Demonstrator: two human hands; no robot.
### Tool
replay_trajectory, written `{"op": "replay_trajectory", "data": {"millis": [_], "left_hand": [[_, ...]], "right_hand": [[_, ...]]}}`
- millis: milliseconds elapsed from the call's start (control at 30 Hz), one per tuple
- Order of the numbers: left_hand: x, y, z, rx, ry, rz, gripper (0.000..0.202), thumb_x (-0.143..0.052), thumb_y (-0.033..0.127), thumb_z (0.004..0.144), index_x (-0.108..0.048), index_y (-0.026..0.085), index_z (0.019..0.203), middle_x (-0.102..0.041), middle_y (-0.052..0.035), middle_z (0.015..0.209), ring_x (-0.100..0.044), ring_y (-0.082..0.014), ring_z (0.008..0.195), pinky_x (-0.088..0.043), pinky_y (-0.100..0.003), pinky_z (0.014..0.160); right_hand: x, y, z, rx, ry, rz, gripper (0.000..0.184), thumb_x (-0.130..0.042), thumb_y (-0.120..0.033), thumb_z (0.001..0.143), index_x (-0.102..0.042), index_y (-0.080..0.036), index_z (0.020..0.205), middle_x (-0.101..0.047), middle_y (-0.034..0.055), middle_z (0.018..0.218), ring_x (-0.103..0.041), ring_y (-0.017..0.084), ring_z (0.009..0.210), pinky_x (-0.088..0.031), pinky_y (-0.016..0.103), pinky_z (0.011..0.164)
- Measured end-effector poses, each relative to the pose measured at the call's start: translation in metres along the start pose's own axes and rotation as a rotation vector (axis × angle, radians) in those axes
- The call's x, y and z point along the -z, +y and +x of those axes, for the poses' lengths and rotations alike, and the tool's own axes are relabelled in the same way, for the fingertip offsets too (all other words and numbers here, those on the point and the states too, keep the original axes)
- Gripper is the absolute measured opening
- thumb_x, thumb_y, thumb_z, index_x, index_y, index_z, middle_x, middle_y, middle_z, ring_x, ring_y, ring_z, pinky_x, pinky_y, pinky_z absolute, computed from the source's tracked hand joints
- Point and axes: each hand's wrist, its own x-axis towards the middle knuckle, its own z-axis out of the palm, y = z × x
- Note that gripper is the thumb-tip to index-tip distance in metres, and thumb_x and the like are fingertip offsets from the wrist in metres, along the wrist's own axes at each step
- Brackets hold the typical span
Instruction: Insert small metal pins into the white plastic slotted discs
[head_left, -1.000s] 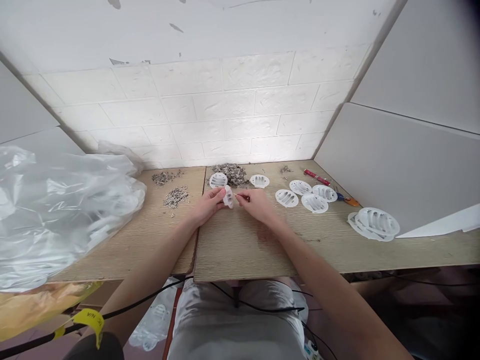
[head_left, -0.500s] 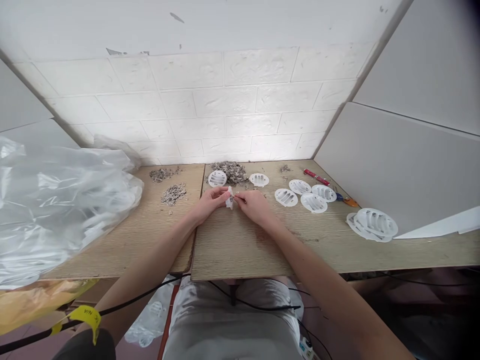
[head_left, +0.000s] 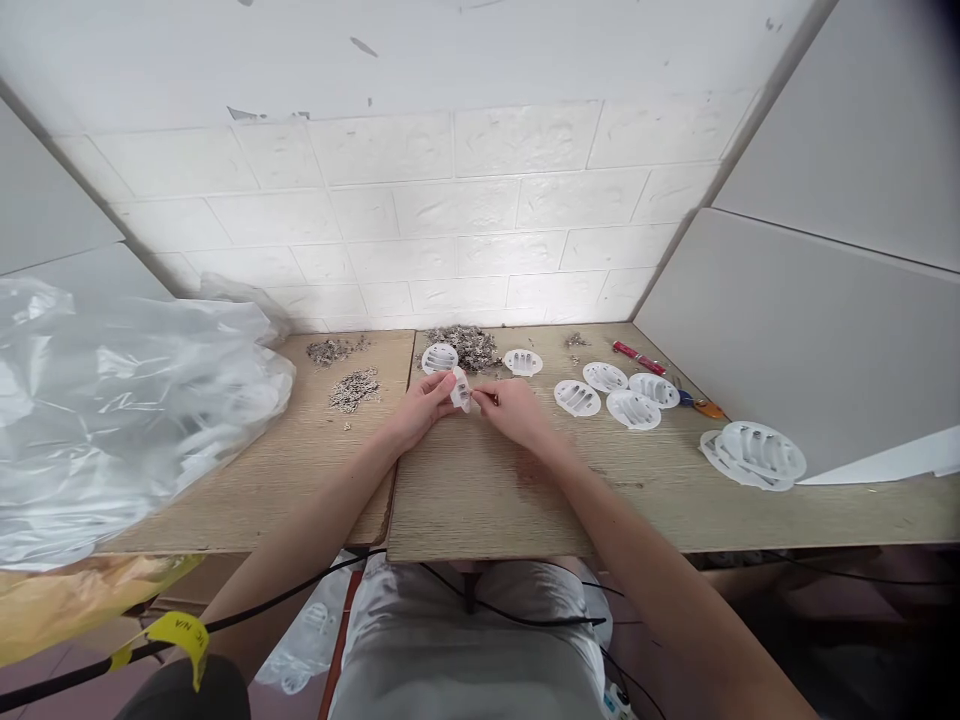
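Between thumb and fingers my left hand (head_left: 424, 408) holds a white oval plastic piece (head_left: 460, 390), tilted up on edge above the table. My right hand (head_left: 510, 410) is pinched at the right edge of that piece; whatever its fingertips grip is too small to make out. Just behind the hands lie a slotted white oval plastic disc (head_left: 439, 358) and a heap of small metal parts (head_left: 471, 346). Another white disc (head_left: 523, 362) with metal pieces in its slots rests beyond my right hand.
More white discs (head_left: 632, 408) lie to the right, with a stack (head_left: 761, 452) farther out. A red tool (head_left: 638, 358) and an orange-and-blue-handled tool (head_left: 701, 405) are by the right panel. Two small metal piles (head_left: 354, 390) and clear plastic bags (head_left: 135, 410) occupy the left.
The white piece in my left hand has turned, so more of its face now shows. Both hands stay close together; the whole view has shifted slightly.
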Motion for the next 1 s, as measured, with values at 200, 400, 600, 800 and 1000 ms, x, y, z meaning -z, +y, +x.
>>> {"op": "replay_trajectory", "data": {"millis": [200,400,600,800,1000], "left_hand": [[0.002,-0.002,0.0,0.001,-0.003,0.0,0.043,-0.077,0.048,0.07,-0.069,0.014,0.095,-0.068,-0.0075,0.093,-0.064,-0.0182,0.089,-0.051,-0.035,0.087],[0.001,-0.002,0.0,0.0,0.005,0.014,0.043,-0.078,0.046,0.07,-0.069,0.014,0.096,-0.068,-0.0074,0.093,-0.064,-0.0178,0.088,-0.052,-0.036,0.088],[0.0,-0.005,0.0,-0.014,0.081,0.027,0.044,-0.079,0.047,0.068,-0.068,0.013,0.094,-0.067,-0.0056,0.083,-0.064,-0.0157,0.08,-0.052,-0.037,0.085],[-0.003,-0.006,-0.001,-0.025,0.127,0.018,0.047,-0.08,0.048,0.065,-0.069,0.012,0.092,-0.068,-0.0062,0.082,-0.064,-0.0158,0.076,-0.053,-0.036,0.082],[-0.004,-0.006,-0.001,-0.036,0.139,0.031,0.049,-0.081,0.049,0.063,-0.068,0.013,0.094,-0.068,-0.0048,0.083,-0.064,-0.0146,0.078,-0.052,-0.032,0.081]], "right_hand": [[-0.002,0.003,-0.001,-0.024,-0.03,0.029,0.029,-0.047,-0.026,0.092,-0.07,-0.018,0.076,-0.069,0.0029,0.073,-0.052,0.013,0.061,-0.029,0.025,0.058],[-0.004,0.002,-0.001,-0.041,-0.029,-0.004,0.03,-0.046,-0.026,0.093,-0.071,-0.019,0.079,-0.07,0.0034,0.074,-0.051,0.013,0.06,-0.028,0.025,0.057],[-0.008,-0.005,-0.004,-0.069,-0.002,-0.116,0.031,-0.045,-0.025,0.093,-0.071,-0.017,0.078,-0.07,0.0064,0.076,-0.053,0.015,0.063,-0.027,0.026,0.058],[-0.007,-0.008,-0.005,-0.077,-0.011,-0.106,0.032,-0.045,-0.026,0.093,-0.069,-0.016,0.074,-0.068,0.0061,0.071,-0.05,0.014,0.061,-0.026,0.026,0.058],[-0.007,-0.009,-0.003,-0.1,-0.013,-0.088,0.032,-0.045,-0.026,0.093,-0.069,-0.016,0.075,-0.068,0.0059,0.072,-0.049,0.014,0.06,-0.027,0.026,0.058]]}}
